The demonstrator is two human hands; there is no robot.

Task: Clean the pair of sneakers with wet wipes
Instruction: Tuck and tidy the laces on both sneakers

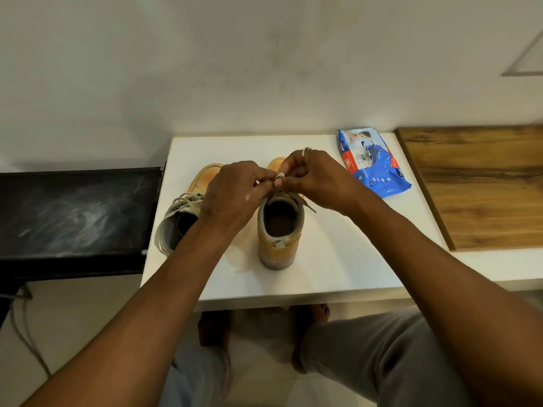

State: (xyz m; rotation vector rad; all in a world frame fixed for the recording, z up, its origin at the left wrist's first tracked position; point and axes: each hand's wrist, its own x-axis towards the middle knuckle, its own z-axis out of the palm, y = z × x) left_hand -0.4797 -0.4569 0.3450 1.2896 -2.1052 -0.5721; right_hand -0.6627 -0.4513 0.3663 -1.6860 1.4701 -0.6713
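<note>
Two tan sneakers stand side by side on the white table [338, 259], toes pointing away from me. The right sneaker [279, 233] shows its open collar and grey heel. Above its tongue, my left hand [235, 195] and my right hand [317, 179] meet and both pinch its pale lace [279, 176]. The left sneaker [185, 212] sits partly under my left forearm, its laces hanging loose over the side. A blue pack of wet wipes [373, 163] lies flat at the table's back right, untouched.
A black bench or stand [76, 215] adjoins the table on the left. A wood-grain board [482, 186] lies on the right. A plain wall rises behind. My knees and bare feet are below the table's front edge; a cable [23, 327] trails on the floor at left.
</note>
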